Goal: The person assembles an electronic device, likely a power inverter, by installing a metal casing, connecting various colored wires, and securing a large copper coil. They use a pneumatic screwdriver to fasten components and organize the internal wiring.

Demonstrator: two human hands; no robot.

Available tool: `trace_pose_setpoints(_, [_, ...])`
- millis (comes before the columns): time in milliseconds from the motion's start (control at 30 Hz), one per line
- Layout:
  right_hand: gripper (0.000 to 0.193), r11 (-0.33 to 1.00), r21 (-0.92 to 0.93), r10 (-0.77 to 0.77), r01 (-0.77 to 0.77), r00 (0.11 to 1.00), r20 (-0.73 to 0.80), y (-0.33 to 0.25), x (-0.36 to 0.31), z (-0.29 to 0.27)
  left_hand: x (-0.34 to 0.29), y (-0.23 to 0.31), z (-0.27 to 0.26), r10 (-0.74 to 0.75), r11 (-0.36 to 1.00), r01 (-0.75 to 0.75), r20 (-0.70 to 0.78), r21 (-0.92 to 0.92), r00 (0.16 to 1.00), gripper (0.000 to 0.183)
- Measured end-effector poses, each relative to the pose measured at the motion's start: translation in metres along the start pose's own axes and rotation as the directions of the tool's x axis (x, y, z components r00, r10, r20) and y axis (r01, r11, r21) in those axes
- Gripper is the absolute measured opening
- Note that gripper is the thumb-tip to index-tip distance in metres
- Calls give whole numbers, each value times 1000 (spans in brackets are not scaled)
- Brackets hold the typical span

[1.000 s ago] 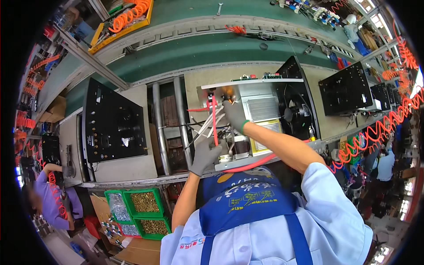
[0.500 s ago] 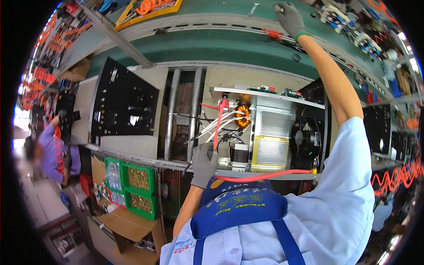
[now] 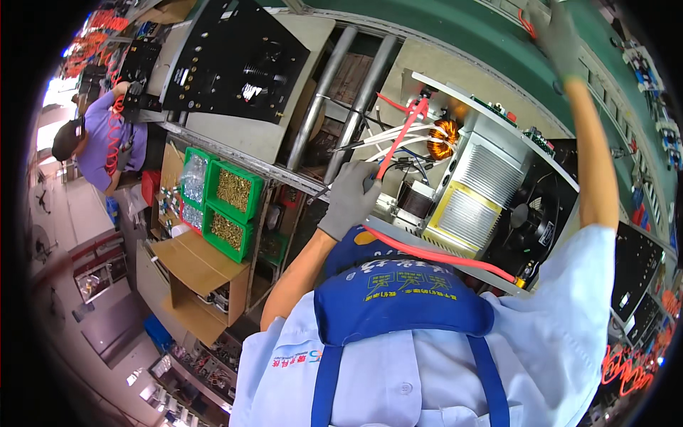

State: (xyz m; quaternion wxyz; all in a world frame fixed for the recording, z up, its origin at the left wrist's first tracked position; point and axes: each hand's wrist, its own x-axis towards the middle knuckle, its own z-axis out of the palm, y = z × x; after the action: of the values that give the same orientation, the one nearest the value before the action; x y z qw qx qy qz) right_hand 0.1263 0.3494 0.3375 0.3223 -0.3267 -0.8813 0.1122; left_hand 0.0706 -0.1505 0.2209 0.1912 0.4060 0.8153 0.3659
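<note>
My left hand, in a grey glove, is closed around the lower end of a red cable at the near left of an open electrical unit. A dark thin tip pokes out beside the glove; its kind is unclear. The unit holds a copper-wound ring coil, a ribbed metal heat sink, a black fan and a small transformer. White wires fan out near the cable. My right hand, gloved and smeared by motion, is stretched over the far green bench; its fingers cannot be made out.
A thick red hose lies along the unit's near edge. To the left are metal rollers, a black panel and green bins of small brass parts. A cardboard box stands below. A co-worker in purple is farther left.
The view has turned, so the unit appears tilted and farther right. My right hand, earlier closed near a wrench on the far bench, is now blurred. My left hand keeps the red cable.
</note>
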Motion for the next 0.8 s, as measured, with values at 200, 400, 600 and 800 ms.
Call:
trace_pose_setpoints(200, [63,974,155,-110,-167,251,962,-182,-270,-52,-12,-21,5,79,996,-75,-59,57,995,34])
trace_pose_setpoints(400, [90,960,161,-245,229,409,879,-256,-354,-36,-20,-26,-9,-46,996,22,-275,-91,960,46])
trace_pose_setpoints(600, [74,954,-4,-151,299,494,856,-265,-392,-25,-55,-159,-82,-410,911,329,-479,-247,776,34])
trace_pose_setpoints(800, [38,991,130,-107,25,732,673,-268,-385,-46,-125,-360,-217,-429,794,600,-791,-100,436,29])
